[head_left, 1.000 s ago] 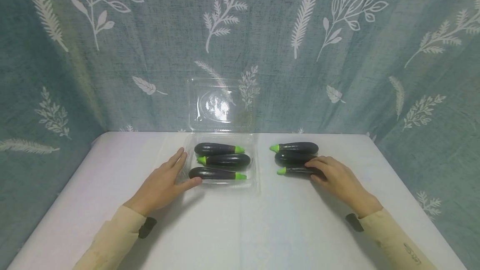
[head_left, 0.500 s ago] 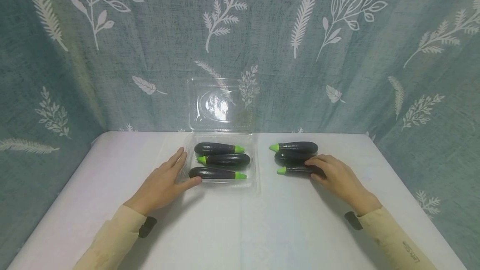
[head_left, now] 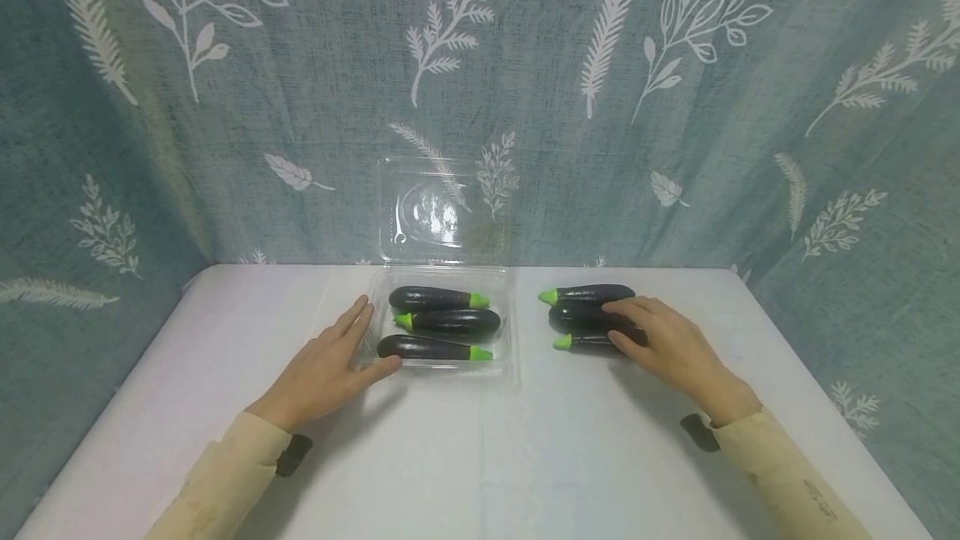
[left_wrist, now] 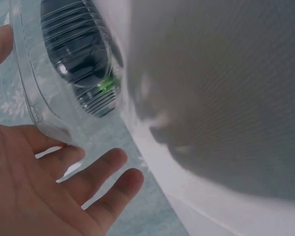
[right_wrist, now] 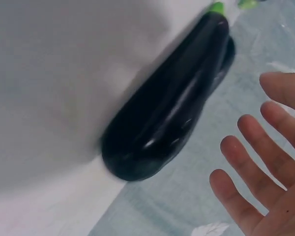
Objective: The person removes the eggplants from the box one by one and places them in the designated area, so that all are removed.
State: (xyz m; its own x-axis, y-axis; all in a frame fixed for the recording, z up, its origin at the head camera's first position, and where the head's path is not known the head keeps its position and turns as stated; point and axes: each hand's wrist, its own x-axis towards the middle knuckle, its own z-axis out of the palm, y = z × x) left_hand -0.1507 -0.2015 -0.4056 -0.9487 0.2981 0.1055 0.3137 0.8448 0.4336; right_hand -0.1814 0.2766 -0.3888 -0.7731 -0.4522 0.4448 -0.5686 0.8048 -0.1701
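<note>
Three dark eggplants with green stems, such as the middle eggplant, lie in a clear plastic clamshell box whose lid stands raised. My left hand is spread at the box's left side, thumb by its front left corner. The left wrist view shows that hand's fingers extended beside the clear wall. Three more eggplants lie right of the box: a back one, a middle one and a front one. Over them is my right hand, fingers parted and holding nothing; the right wrist view shows a gap to the nearest eggplant.
The box and eggplants stand toward the far side of a white-covered table. Just behind its far edge hangs a green-grey curtain with white leaf patterns, which continues along both sides.
My right hand's thumb and fingers have come up off the front eggplant and shifted slightly left and away from me. My left hand and the eggplants have stayed in place.
</note>
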